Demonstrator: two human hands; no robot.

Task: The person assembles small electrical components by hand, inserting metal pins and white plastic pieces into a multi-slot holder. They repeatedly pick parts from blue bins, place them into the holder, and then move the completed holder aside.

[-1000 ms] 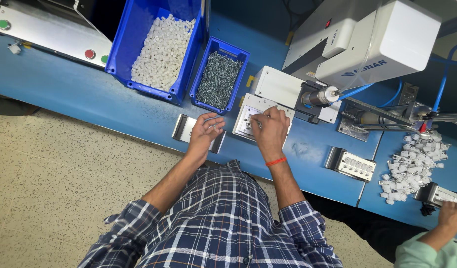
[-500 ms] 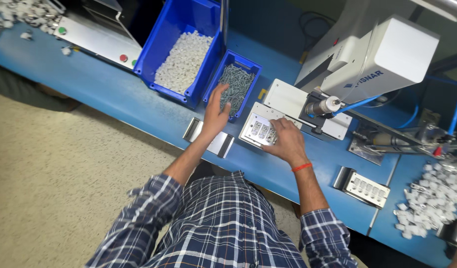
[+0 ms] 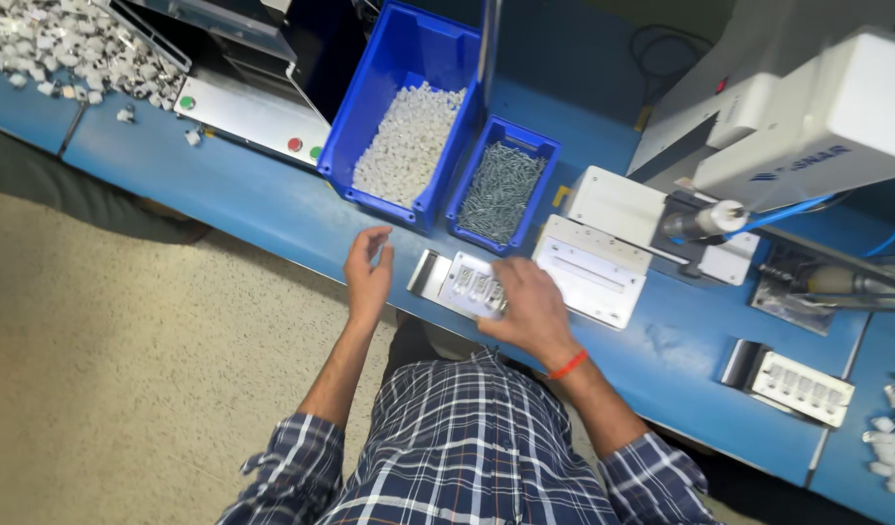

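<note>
My right hand lies over the right end of a small metal jig that carries a row of white plastic parts, and its fingers grip the jig. The jig rests on a metal rail near the front edge of the blue bench. My left hand hovers just left of the jig, fingers apart and empty. Behind the hands stand a small blue bin of screws and a large blue bin of white plastic pieces.
A white fixture plate lies right of the jig, below a white machine. A second loaded jig sits at the right. A control panel with coloured buttons and loose white parts are at the left.
My left hand has drawn back from the screw bin to the bench front. My right hand has slid the jig leftwards off the white plate. The view has shifted.
</note>
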